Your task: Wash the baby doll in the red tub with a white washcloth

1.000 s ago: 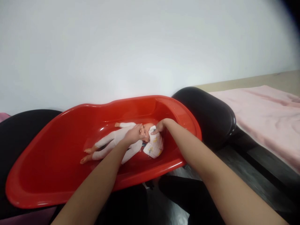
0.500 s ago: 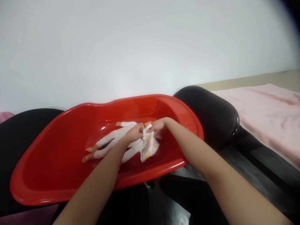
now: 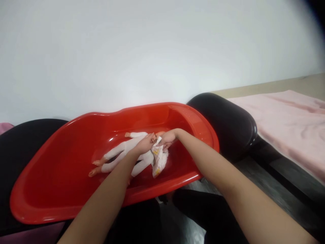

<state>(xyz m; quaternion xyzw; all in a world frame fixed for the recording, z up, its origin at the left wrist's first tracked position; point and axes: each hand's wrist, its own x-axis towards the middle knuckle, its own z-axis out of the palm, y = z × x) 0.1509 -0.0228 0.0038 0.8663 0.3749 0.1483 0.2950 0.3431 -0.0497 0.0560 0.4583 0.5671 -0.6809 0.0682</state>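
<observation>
A baby doll (image 3: 132,145) in white clothing lies on its back in a red baby bathtub (image 3: 56,176), its bare feet toward the left. Near the doll's head, my left hand (image 3: 146,144) is closed, its fingertips at the edge of a small white cloth (image 3: 160,162) with yellow and pinkish patches. My right hand (image 3: 168,138) bends down from the right, with its fingers closed on the cloth's upper part. The cloth hangs in folds below both hands, over the doll's shoulder area. Most of the doll's head is hidden behind my hands.
Black rounded seats (image 3: 225,125) stand under or beside both ends of the tub. A pink sheet (image 3: 286,122) covers a surface on the right. Behind the tub rises a white wall (image 3: 152,51). My dark-clothed legs are below the tub's near rim.
The cloth has shifted slightly and now hangs more bunched and folded. My right hand has turned a little over its upper edge. My left hand and the doll stay about where they were.
</observation>
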